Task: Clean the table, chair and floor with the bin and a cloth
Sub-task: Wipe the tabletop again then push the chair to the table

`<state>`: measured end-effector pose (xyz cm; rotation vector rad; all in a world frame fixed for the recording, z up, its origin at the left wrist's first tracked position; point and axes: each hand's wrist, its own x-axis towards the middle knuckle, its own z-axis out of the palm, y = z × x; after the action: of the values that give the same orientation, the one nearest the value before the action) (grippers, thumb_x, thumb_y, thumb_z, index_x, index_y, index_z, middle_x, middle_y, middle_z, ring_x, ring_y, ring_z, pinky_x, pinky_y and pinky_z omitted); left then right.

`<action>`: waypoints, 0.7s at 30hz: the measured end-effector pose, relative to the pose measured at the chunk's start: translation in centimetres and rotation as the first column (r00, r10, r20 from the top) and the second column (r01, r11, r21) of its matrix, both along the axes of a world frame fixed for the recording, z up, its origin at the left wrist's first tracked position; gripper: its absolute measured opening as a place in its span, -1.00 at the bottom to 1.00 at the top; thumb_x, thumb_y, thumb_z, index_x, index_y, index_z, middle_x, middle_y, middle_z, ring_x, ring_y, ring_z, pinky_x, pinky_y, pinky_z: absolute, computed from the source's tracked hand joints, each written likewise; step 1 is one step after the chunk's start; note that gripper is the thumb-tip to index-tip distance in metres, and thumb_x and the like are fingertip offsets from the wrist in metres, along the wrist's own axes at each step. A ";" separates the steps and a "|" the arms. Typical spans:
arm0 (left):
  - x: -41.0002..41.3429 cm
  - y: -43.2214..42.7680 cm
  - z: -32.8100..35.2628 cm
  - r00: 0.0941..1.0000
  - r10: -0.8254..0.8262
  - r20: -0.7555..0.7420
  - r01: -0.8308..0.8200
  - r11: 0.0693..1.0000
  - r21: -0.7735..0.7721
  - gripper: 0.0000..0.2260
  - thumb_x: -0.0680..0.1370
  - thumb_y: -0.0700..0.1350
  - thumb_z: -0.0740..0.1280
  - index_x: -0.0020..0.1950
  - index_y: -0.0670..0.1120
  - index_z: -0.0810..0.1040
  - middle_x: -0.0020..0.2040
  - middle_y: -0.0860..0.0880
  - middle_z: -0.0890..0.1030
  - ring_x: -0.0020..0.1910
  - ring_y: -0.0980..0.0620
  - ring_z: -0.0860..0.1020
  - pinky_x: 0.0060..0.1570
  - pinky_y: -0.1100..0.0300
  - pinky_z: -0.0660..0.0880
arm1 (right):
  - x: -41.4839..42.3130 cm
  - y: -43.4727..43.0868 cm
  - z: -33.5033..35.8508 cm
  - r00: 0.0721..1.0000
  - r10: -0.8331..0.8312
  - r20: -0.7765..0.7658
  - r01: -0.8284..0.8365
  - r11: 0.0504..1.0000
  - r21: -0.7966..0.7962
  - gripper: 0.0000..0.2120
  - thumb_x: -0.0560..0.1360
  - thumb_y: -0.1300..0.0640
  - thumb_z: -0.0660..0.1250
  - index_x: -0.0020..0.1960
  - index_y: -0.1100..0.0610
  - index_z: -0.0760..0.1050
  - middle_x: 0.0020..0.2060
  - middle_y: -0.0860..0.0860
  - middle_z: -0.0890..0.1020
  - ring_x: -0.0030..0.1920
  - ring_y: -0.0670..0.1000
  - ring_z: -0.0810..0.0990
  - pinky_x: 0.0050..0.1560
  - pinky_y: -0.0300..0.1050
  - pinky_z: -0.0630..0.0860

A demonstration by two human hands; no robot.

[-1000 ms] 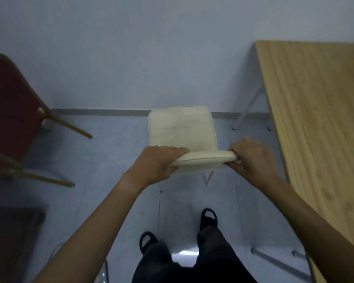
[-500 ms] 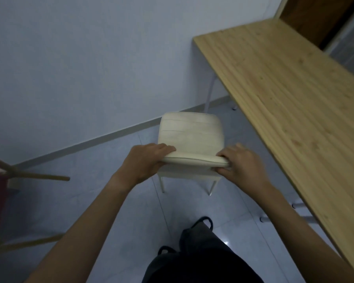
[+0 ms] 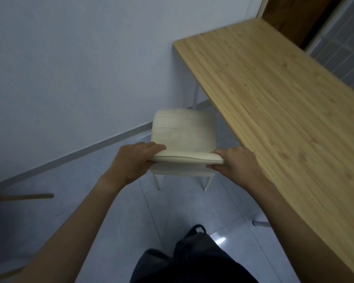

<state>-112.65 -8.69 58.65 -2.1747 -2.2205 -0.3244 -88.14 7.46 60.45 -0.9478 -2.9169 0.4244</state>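
Note:
A cream padded chair point(image 3: 184, 131) stands on the pale tiled floor point(image 3: 102, 201), just left of the long wooden table point(image 3: 284, 111). My left hand point(image 3: 134, 162) grips the left end of the chair's backrest top. My right hand point(image 3: 236, 164) grips the right end of the same edge, close to the table's side. Two of the chair's thin white legs show under the backrest. No bin or cloth is in view.
A blue-grey wall point(image 3: 80, 68) with a grey skirting runs behind the chair. Wooden legs of another chair point(image 3: 20, 196) poke in at the left edge. White table legs point(image 3: 261, 223) stand under the table. My dark trousers and a sandal point(image 3: 194, 231) fill the bottom.
My view has swung to the right: the red chair has slid out at the left and more of the table shows. Both hands keep their grip on the backrest, and the chair now stands closer to the table.

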 end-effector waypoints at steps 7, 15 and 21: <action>-1.0 4.4 -0.6 0.974 -0.179 0.141 0.183 0.983 -0.015 -0.63 0.47 0.04 0.10 0.24 0.05 0.43 0.07 0.00 0.64 -0.06 -0.07 0.63 -0.25 0.12 0.55 | 1.4 1.7 -0.2 0.996 -0.066 -0.056 0.073 0.988 0.134 -0.76 0.39 -0.14 0.41 -0.02 -0.03 0.61 -0.26 0.02 0.68 -0.22 0.15 0.64 -0.30 -0.17 0.27; -4.1 8.8 -1.3 0.886 -0.418 0.201 0.428 0.904 -0.009 -0.66 0.49 0.00 0.22 0.26 0.07 0.38 0.10 0.02 0.62 -0.03 -0.07 0.61 -0.25 -0.01 0.56 | 0.9 -0.6 -0.3 0.943 -0.333 0.008 0.327 0.930 0.171 -0.74 0.38 -0.16 0.40 -0.06 0.00 0.62 -0.32 0.05 0.66 -0.30 0.16 0.62 -0.35 -0.14 0.34; -6.1 11.4 -1.3 0.759 -0.605 0.241 0.632 0.774 -0.047 -0.68 0.49 0.03 0.17 0.25 0.10 0.36 0.06 0.03 0.60 -0.04 -0.04 0.59 -0.22 -0.04 0.54 | -0.4 -5.3 -0.4 0.855 -0.514 -0.075 0.517 0.828 0.218 -0.77 0.27 -0.05 0.55 -0.15 0.03 0.64 -0.49 -0.01 0.61 -0.52 0.05 0.55 -0.51 -0.23 0.31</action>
<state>-118.79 2.70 57.31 -3.0393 -1.5356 -0.4503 -88.56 2.20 60.06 -1.6051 -2.4641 0.0527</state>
